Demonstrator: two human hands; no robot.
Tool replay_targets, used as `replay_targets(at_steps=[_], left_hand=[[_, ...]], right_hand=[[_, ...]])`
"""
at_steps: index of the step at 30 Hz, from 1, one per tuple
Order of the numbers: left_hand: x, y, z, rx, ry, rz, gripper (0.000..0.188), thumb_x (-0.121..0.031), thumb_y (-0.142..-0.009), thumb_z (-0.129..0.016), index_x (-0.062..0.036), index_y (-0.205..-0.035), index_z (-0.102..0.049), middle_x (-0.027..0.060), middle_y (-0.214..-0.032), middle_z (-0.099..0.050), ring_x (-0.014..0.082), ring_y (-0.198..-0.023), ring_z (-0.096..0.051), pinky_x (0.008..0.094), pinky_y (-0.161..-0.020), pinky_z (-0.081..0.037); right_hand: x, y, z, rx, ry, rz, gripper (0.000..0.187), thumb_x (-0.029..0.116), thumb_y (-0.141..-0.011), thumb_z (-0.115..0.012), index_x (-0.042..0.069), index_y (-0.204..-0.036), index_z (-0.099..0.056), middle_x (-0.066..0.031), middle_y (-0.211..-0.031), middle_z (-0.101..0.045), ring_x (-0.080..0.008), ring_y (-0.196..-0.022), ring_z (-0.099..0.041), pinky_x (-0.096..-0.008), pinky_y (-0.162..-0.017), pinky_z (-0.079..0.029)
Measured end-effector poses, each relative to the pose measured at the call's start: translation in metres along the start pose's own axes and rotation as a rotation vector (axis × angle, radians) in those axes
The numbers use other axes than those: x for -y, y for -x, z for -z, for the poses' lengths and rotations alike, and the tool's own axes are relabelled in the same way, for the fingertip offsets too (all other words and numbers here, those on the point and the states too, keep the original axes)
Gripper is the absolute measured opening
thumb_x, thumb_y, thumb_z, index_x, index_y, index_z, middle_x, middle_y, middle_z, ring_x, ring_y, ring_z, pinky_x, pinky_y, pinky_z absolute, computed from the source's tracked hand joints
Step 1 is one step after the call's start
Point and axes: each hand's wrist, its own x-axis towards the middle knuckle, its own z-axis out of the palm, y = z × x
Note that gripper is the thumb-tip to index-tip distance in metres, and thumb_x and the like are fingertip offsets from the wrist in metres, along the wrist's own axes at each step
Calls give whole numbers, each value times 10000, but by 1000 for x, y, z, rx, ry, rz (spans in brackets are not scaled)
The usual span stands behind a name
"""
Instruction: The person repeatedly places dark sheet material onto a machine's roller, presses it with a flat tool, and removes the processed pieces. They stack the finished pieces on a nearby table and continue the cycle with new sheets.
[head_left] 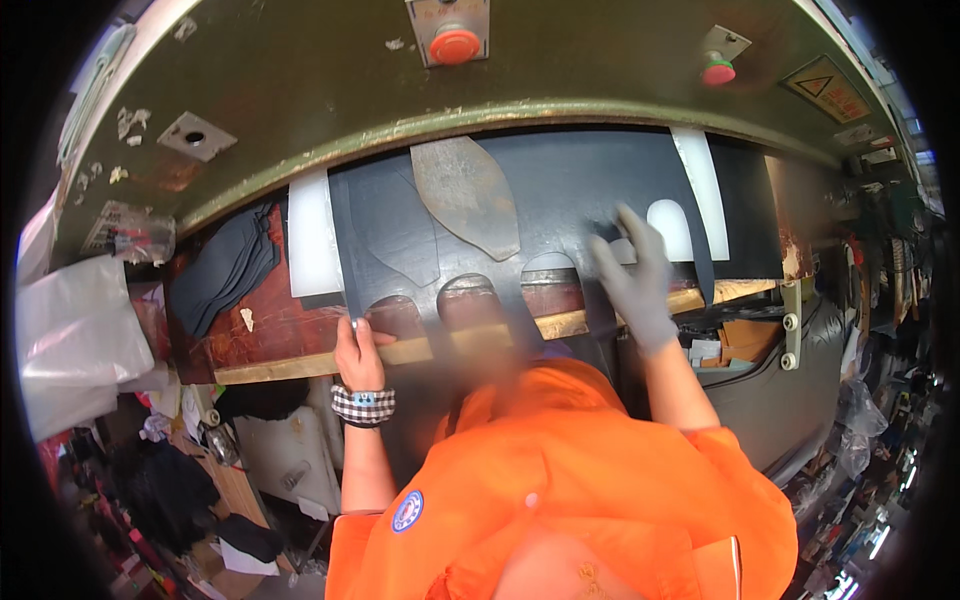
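A black sheet (560, 185) with several rounded cut-outs along its near side lies across the work surface. My bare left hand (362, 358) pinches the sheet's near left corner, at the end of a narrow strip. On the sheet, left of centre, rests a brownish-grey sole-shaped plate (465, 195), which looks like a cutting die. My right hand (640, 285), in a grey glove, hovers over or touches the sheet right of the plate. Its thumb and fingers are spread, and nothing shows clearly between them.
Several black cut sole shapes (225, 270) lie stacked at the left on the reddish board. White cutting pads (315, 235) show under the sheet. A green machine beam (300, 95) with red buttons (455, 46) spans the far side. A wooden rail (285, 369) edges the near side.
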Motion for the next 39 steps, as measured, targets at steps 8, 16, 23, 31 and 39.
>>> replay_targets(at_steps=[8,16,23,31,39], left_hand=[[13,78,10,-7,-316,89,329,-294,-1031,-519,8,-1159,-551,79,-586,-664,363,-615,-680,451,-589,-517],[30,144,24,60,-247,58,268,-193,-1021,-549,12,-1193,-529,49,-608,-671,284,-564,-676,391,-545,-505],[31,136,18,28,-254,-3,241,-208,-1046,-523,4,-1159,-537,42,-599,-659,235,-533,-654,360,-523,-480],[13,69,-3,-70,-348,29,340,-289,-1044,-520,19,-1184,-547,38,-556,-637,277,-529,-653,405,-528,-481],[5,-40,-26,-175,-402,-23,406,-355,-1034,-537,8,-1208,-587,50,-540,-628,291,-540,-655,416,-544,-485]], right_hand=[[56,39,-95,309,57,311,877,328,-650,-821,77,-1415,-472,-358,-1344,-410,-522,-1267,-396,-562,-1106,-337],[38,20,15,715,-788,-575,988,149,-599,-880,12,-1473,-441,-182,-1358,-558,-274,-1183,-575,-366,-1028,-443],[4,48,8,353,139,232,949,245,-587,-878,68,-1433,-486,-260,-1403,-446,-429,-1279,-478,-462,-1070,-415],[-24,-2,-34,285,44,217,1011,298,-624,-857,49,-1485,-388,-296,-1422,-411,-476,-1283,-432,-510,-1081,-380],[-44,-169,6,-515,259,31,1009,469,-929,-671,-167,-1503,-136,-424,-1512,-231,-542,-1426,-246,-551,-1195,-222]])
